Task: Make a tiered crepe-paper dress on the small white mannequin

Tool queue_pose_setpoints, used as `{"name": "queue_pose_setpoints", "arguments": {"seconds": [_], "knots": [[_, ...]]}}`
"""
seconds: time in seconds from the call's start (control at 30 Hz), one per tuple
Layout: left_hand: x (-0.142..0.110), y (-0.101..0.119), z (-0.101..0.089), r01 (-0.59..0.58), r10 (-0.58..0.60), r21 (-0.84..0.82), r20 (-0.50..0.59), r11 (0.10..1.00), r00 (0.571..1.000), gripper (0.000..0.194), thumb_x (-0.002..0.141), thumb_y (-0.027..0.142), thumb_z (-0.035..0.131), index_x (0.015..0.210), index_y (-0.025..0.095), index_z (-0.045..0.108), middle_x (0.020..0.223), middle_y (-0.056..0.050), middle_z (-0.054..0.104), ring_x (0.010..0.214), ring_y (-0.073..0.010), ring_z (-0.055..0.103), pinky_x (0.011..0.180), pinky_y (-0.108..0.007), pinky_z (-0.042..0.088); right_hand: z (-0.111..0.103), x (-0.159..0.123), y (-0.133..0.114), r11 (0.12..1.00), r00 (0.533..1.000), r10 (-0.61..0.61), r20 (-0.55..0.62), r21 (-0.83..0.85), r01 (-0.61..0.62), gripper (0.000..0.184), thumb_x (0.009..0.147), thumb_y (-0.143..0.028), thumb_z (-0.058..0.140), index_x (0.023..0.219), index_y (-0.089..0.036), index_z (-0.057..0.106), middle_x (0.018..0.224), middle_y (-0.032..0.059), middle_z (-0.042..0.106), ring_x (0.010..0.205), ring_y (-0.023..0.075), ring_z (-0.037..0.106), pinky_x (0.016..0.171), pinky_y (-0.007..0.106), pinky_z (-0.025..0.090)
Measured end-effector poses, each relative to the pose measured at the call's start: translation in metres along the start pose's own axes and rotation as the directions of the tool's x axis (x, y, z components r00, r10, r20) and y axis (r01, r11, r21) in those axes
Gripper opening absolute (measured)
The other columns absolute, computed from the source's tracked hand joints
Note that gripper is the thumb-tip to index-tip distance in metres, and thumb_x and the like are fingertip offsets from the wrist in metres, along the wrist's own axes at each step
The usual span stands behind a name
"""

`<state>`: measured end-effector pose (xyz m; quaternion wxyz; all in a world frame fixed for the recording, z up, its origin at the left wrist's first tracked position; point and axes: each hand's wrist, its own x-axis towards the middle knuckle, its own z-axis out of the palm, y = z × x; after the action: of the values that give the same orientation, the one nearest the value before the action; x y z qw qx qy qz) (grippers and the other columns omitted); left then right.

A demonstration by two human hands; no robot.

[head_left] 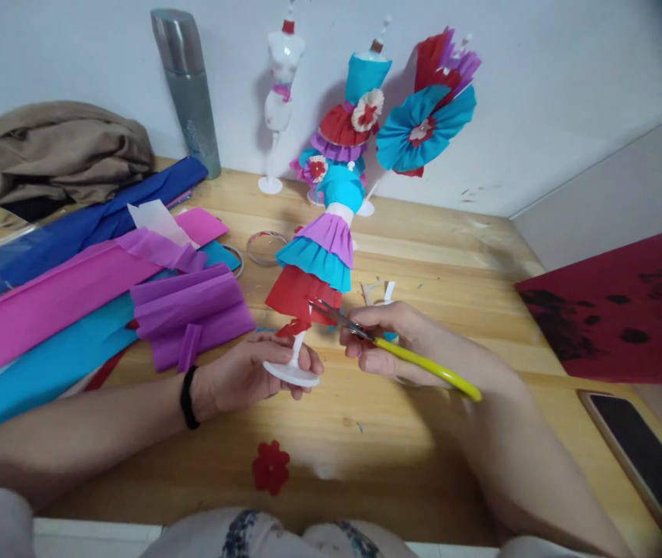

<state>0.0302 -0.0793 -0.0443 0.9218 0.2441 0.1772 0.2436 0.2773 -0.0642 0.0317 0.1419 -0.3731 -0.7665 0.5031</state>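
Observation:
My left hand is closed around the white stand and round base of a small mannequin, tilted above the table. The mannequin wears a crepe paper dress with a turquoise top, a white waist and pleated purple, turquoise and red tiers. In my right hand is a pair of scissors with yellow handles; part of the handles is hidden by the fingers. The blades reach the red bottom tier at its hem. Whether they are cutting the paper I cannot tell. A red paper flower lies on the table near my body.
Crepe paper strips in blue, pink, turquoise and purple cover the left side. Along the wall stand a bare mannequin, two dressed ones and a bottle. A phone and a red sheet are at right.

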Motion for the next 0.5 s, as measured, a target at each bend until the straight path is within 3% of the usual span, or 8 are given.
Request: {"name": "queue_pose_setpoints", "arguments": {"seconds": [0.27,0.5], "knots": [[0.0027,-0.0009,0.0018,-0.003,0.004,0.025,-0.02,1.0,1.0,0.022,0.072,0.029,0.078,0.078,0.009,0.079,0.083,-0.009,0.069,0.069,-0.0151,0.064,0.059,-0.023,0.049,0.0018,0.0011,-0.0061,0.999,0.999,-0.023,-0.022,0.034,0.024,0.045,0.089,-0.06,0.062,0.08,-0.016,0.058,0.076,0.0008,0.053,0.067,0.0127,0.047,0.058,0.027,0.038],[0.0017,-0.0019,0.0041,-0.003,0.007,0.083,-0.052,0.997,0.999,0.024,0.072,0.03,0.078,0.081,0.008,0.079,0.079,-0.009,0.069,0.065,-0.0143,0.063,0.058,-0.022,0.048,0.0023,0.0019,-0.0067,0.999,0.999,-0.032,-0.007,0.042,0.032,0.047,0.088,-0.062,0.063,0.08,-0.016,0.057,0.072,-0.0012,0.051,0.064,0.0111,0.044,0.056,0.025,0.037]]}}
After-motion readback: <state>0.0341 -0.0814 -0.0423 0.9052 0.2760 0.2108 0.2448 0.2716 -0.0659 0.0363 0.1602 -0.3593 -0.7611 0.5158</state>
